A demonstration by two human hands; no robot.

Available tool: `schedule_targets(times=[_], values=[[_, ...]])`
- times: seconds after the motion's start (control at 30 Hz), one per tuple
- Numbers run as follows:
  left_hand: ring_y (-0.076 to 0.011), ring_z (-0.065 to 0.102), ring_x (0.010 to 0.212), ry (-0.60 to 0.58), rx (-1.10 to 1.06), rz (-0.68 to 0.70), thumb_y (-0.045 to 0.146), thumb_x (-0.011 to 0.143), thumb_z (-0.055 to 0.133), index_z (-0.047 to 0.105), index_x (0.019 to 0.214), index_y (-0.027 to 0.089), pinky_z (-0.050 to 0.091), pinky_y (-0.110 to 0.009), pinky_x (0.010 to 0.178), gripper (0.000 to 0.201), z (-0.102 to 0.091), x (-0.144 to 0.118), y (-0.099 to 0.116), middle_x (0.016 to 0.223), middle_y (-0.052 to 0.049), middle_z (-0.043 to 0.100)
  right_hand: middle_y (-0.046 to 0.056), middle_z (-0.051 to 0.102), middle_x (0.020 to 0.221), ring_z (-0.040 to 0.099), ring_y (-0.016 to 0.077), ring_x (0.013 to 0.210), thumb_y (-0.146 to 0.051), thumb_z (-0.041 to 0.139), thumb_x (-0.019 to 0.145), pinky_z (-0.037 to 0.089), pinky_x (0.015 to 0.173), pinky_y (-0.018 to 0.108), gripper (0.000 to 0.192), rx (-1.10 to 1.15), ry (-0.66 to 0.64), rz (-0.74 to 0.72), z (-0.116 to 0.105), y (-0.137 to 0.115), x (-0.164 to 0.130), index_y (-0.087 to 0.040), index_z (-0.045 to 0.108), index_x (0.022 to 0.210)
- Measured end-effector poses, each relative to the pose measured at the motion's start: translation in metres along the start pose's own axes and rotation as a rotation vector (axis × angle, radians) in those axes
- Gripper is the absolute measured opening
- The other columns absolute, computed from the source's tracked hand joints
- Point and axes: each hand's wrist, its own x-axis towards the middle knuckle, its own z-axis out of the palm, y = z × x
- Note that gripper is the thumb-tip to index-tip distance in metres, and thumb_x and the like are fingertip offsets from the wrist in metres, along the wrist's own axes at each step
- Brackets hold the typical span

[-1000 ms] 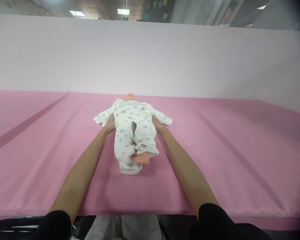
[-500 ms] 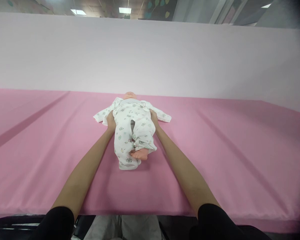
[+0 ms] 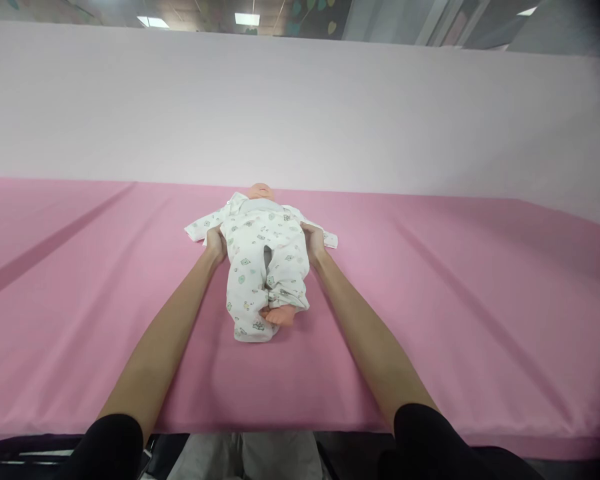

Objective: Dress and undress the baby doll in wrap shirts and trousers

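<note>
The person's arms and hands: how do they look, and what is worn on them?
Both forearms are bare. Black sleeves cover only the upper arms at the bottom edge of the head view. The left hand and the right hand wear no gloves; no ring, watch or bracelet is visible.

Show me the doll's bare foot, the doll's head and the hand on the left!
Bare foot (image 3: 280, 315): head view, on the toes poking from the sleepsuit leg.
Doll's head (image 3: 261, 191): head view, on the face.
Left hand (image 3: 215, 241): head view, on its back.
</note>
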Motion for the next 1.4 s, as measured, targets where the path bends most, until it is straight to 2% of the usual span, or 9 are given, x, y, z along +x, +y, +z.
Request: schedule_targets(times=[0.1,0.33,0.63,0.7,0.8,0.97,1.1,1.23,1.4], values=[[-0.0143,0.049,0.056,-0.07,0.101,0.036,0.024,0.067,0.052,0.049,0.061,0.018,0.041,-0.026,0.054,0.009,-0.007,0.005,0.006,0.058,0.0,0.052,0.001,0.061,0.07,0.056,0.0197,0.074,-0.04,0.061,0.068,0.047,0.069,0.031,0.02,-0.06,0.005,0.02,-0.001,0.001,0.005,-0.021,0.054,0.07],[-0.0112,0.042,0.06,-0.032,0.759,0.305,0.038,0.077,0.056,0.052,0.062,0.017,0.033,-0.023,0.056,0.027,-0.015,0.024,0.021,0.062,0.002,0.05,0.002,0.066,0.082,0.058,0.017,0.078,-0.047,0.066,0.067,0.046,0.069,0.027,0.03,-0.478,0.066,-0.168,-0.012,-0.002,0.034,-0.017,0.065,0.073],[-0.0162,0.054,0.078,0.209,1.02,0.408,0.034,0.084,0.052,0.055,0.078,0.018,0.04,-0.029,0.077,0.017,0.003,0.033,0.003,0.079,-0.002,0.061,0.004,0.069,0.079,0.062,0.0206,0.08,-0.041,0.063,0.071,0.045,0.078,0.032,0.024,-0.71,0.378,-0.2,-0.013,0.015,0.046,-0.018,0.067,0.07],[-0.0175,0.056,0.083,0.218,1.122,0.475,0.026,0.081,0.055,0.055,0.088,0.018,0.041,-0.03,0.08,0.011,0.001,0.031,0.004,0.088,-0.004,0.061,0.005,0.068,0.079,0.061,0.0205,0.08,-0.038,0.062,0.073,0.044,0.08,0.032,0.02,-0.846,0.397,-0.23,-0.013,0.012,0.041,-0.018,0.065,0.07],[-0.024,0.053,0.101,0.307,1.397,0.582,0.017,0.075,0.059,0.054,0.099,0.019,0.041,-0.036,0.087,0.024,-0.007,0.027,0.009,0.107,-0.01,0.056,0.007,0.066,0.087,0.058,0.0216,0.082,-0.031,0.055,0.08,0.042,0.077,0.034,0.015,-1.125,0.458,-0.239,-0.013,0.009,0.032,-0.018,0.062,0.081],[-0.0292,0.051,0.105,0.287,1.591,0.459,0.019,0.076,0.057,0.049,0.106,0.019,0.042,-0.039,0.083,0.031,-0.018,0.023,0.024,0.111,-0.014,0.054,0.019,0.053,0.11,0.052,0.0277,0.094,-0.01,0.033,0.085,0.039,0.073,0.037,0.029,-1.45,0.579,-0.185,-0.005,0.009,0.024,-0.014,0.053,0.106],[-0.0351,0.051,0.107,0.29,1.697,0.37,0.017,0.073,0.057,0.05,0.1,0.018,0.042,-0.041,0.079,0.028,-0.017,0.018,0.037,0.11,-0.019,0.054,0.017,0.055,0.101,0.053,0.0254,0.084,-0.016,0.038,0.086,0.037,0.07,0.034,0.024,-1.399,0.534,-0.105,-0.003,0.009,0.021,-0.014,0.05,0.107],[-0.0316,0.059,0.085,0.177,1.669,0.2,0.01,0.062,0.059,0.048,0.099,0.018,0.042,-0.037,0.067,0.039,-0.015,0.011,0.045,0.09,-0.015,0.059,0.004,0.057,0.076,0.052,0.022,0.072,-0.031,0.054,0.079,0.036,0.066,0.031,0.033,-1.221,0.454,-0.108,-0.013,0.01,0.024,-0.019,0.049,0.109],[-0.02,0.052,0.063,0.104,1.352,0.274,0.016,0.062,0.054,0.051,0.067,0.019,0.037,-0.03,0.058,0.006,0.001,0.007,0.072,0.062,-0.004,0.053,0.0,0.054,0.075,0.052,0.0182,0.067,-0.021,0.058,0.066,0.04,0.062,0.029,0.034,-0.84,0.597,-0.056,-0.021,-0.006,0.041,-0.02,0.05,0.099]])
